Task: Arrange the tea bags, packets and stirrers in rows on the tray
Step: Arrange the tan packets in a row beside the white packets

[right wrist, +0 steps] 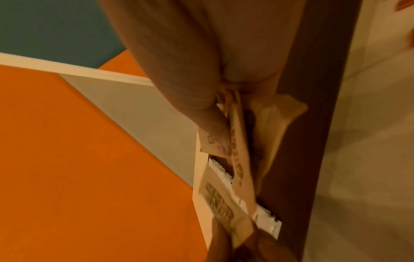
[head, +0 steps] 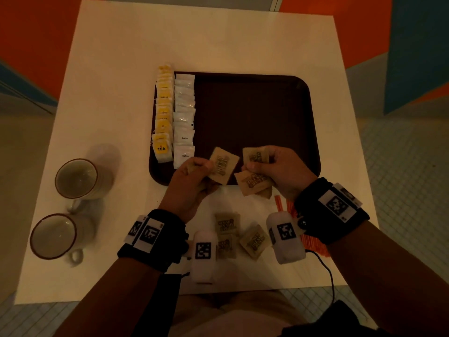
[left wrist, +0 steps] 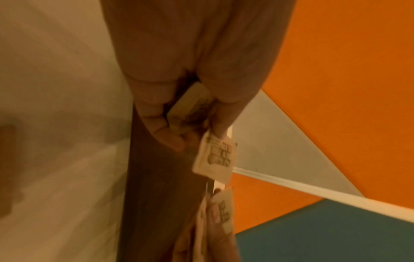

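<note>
A dark brown tray lies on the white table. Along its left side run a row of yellow tea bags and a row of white coffee packets. My left hand pinches a brown sugar packet over the tray's front edge; the left wrist view shows that packet under the thumb and another one in the palm. My right hand grips several brown sugar packets, also seen fanned out in the right wrist view. Orange stirrers lie under my right wrist.
Three loose brown packets lie on the table between my wrists. Two empty mugs stand at the table's left side. A black cable trails off the front edge on the right.
</note>
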### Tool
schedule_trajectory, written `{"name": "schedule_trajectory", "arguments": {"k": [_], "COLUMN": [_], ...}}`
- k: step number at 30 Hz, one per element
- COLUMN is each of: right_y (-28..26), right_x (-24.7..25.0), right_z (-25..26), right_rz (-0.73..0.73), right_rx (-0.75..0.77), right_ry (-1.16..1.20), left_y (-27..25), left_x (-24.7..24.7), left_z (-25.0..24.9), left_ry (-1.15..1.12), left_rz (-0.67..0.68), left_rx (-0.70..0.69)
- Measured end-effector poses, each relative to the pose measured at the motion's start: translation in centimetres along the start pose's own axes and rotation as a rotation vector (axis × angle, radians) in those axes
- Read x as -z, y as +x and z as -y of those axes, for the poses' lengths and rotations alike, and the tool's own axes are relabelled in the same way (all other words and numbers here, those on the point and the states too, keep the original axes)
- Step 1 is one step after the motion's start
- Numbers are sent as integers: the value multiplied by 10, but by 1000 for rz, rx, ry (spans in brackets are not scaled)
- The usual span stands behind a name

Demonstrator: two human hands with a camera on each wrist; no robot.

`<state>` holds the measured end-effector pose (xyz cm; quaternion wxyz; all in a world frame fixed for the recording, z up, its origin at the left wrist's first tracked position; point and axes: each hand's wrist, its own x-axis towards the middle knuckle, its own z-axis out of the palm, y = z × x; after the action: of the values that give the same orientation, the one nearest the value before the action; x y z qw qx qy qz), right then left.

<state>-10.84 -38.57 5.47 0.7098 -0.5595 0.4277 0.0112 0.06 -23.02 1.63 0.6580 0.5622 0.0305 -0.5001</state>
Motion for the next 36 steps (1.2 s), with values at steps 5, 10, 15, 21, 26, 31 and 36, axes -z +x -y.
{"name": "schedule_trajectory", "arguments": {"k": [5,10,15,21,26,31,36], "right_y": [-3,-1,3,9,13,13,15], "right_x": [3,-21,0,-27,-20,-11,-13], "right_z": [-7,-15,23,48,43,40,31], "right_rz": [157,211,406,755,659,664,691], "right_rx": [-100,-41,186,257,284,162,71], "right_ry": [161,128,-739,-1217,-1057,-924,-861], "left_y": [6,-4,-15,-27,-26,-22,-21], "left_x": [4,-10,4,-15,-8,0,-10], "left_z": [7,13,11,12,11,14,11], "left_ry": [-148,-68,9,-46,-211,-208,126], "left_rz": [-126,37,103,369,285,236,201], "left_rx": [-92,-28,260,399,381,318,207]}}
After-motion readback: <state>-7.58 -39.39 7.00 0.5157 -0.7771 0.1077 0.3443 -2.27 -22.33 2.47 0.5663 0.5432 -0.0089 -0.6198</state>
